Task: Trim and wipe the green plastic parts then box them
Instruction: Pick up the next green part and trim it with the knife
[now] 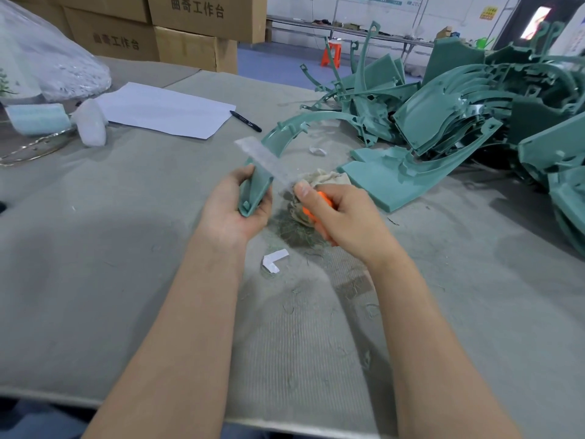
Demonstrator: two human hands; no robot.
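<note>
My left hand [235, 207] grips the near end of a long curved green plastic part [278, 137] that arcs away over the table. My right hand [342, 217] holds an orange-handled knife [319, 205]. Its blade [269, 161] is blurred and lies across the edge of the part just above my left hand. A crumpled beige rag [329, 180] lies on the table right behind my right hand. A large pile of green plastic parts [474, 115] fills the far right of the table. Green shavings [294, 232] are scattered under my hands.
A white paper sheet [164, 109] with a black marker [245, 121] lies at the back left, beside plastic bags [47, 58] and a white wad [90, 123]. Cardboard boxes [190, 23] stand behind the table. Small white scraps [273, 259] lie near my wrists.
</note>
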